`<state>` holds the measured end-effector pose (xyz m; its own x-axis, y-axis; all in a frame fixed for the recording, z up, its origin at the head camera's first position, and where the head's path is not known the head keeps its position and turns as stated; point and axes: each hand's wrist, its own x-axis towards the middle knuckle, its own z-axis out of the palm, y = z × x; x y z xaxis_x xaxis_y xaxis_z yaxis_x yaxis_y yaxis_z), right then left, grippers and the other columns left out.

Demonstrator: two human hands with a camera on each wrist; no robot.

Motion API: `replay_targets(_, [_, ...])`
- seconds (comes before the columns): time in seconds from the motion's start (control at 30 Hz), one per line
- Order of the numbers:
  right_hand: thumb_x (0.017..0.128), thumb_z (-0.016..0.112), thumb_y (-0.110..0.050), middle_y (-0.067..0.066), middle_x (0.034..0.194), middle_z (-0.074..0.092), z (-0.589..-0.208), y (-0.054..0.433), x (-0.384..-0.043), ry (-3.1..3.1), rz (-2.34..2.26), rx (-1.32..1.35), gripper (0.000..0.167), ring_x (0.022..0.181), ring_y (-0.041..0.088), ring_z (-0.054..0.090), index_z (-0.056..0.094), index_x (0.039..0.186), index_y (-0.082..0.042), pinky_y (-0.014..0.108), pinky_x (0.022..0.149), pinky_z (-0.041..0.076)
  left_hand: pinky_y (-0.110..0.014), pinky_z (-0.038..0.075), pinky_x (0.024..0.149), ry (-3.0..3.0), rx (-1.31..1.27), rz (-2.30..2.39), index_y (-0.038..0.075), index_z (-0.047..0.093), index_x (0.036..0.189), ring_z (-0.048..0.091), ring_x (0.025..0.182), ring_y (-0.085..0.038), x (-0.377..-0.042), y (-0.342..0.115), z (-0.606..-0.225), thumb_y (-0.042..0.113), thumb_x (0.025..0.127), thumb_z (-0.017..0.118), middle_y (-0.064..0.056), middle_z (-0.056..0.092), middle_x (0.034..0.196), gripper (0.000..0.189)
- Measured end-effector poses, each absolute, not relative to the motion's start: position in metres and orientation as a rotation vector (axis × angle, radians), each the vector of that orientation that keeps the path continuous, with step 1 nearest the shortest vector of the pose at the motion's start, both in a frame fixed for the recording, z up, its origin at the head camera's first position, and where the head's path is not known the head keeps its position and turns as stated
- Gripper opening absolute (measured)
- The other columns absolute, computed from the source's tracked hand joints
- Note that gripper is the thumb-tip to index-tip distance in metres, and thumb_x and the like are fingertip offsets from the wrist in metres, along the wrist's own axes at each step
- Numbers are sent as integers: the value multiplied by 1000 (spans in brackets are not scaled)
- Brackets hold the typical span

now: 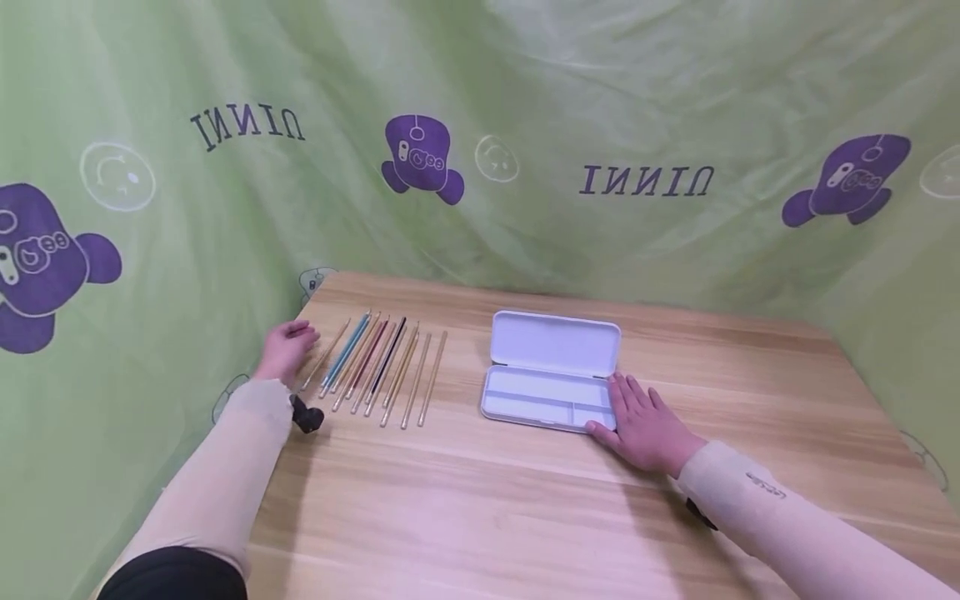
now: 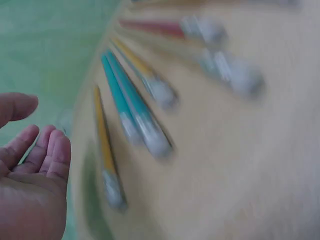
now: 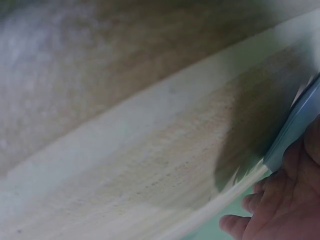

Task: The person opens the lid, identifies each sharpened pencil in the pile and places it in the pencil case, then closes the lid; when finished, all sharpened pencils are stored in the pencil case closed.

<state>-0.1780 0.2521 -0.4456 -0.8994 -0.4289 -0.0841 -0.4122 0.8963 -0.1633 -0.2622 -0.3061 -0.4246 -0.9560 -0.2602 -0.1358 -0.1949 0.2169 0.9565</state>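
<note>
Several pencils (image 1: 386, 362) in yellow, teal, red and dark colours lie in a loose row on the table's left, their metal-banded whitish ends towards me. My left hand (image 1: 287, 352) is just left of the outermost yellow pencil (image 2: 102, 135), with nothing in its grasp; in the left wrist view its fingers are relaxed and apart from the pencils. A pale pencil box (image 1: 555, 343) stands with its lid up, its compartments bare. My right hand (image 1: 647, 427) rests against the box's right side with fingers extended; the right wrist view shows only part of the box edge (image 3: 290, 130).
The wood-grain table (image 1: 480, 508) runs under everything. Behind it and along both sides hangs a green curtain (image 1: 525, 242) with purple cartoon prints. A gap of bare tabletop lies between the pencils and the box.
</note>
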Motion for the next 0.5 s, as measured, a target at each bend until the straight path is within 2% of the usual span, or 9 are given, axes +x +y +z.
replay_targets(0.07, [105,45,-57,39,160,23,-444,251,-178,2940,-219,-659,93,148,55,21,25,152,21,71,117,19,-24,50,102,-2424,513,-1858,-10,30,155,53,101,-4,-260,-314,-435,4,103,57,-28,40,154,60])
replay_targets(0.13, [106,46,-56,39,160,23,-443,250,-178,2939,-213,-664,92,148,55,21,26,151,21,71,117,19,-24,51,99,-2473,537,-1799,-12,33,153,56,107,-12,-260,-318,-441,6,102,59,-28,43,151,61])
replay_targets(0.27, [105,44,-59,40,160,22,-442,251,-178,2932,-219,-662,94,148,55,21,26,151,21,71,117,19,-41,46,108,-2694,470,-1571,-15,38,149,53,127,-37,-264,-320,-446,12,99,64,-33,46,147,62])
replay_targets(0.33, [105,43,-60,40,159,22,-443,252,-178,2931,-228,-658,95,147,56,21,26,151,22,71,117,18,-51,42,112,-2807,403,-1432,-16,40,146,49,132,-45,-267,-319,-446,15,97,64,-35,47,145,62])
replay_targets(0.5, [106,38,-62,39,161,19,-453,257,-182,2933,-201,-651,96,148,55,19,22,152,21,70,118,18,-56,42,110,-2923,284,-1212,-18,47,139,52,126,-48,-268,-315,-445,13,94,64,-36,54,137,58])
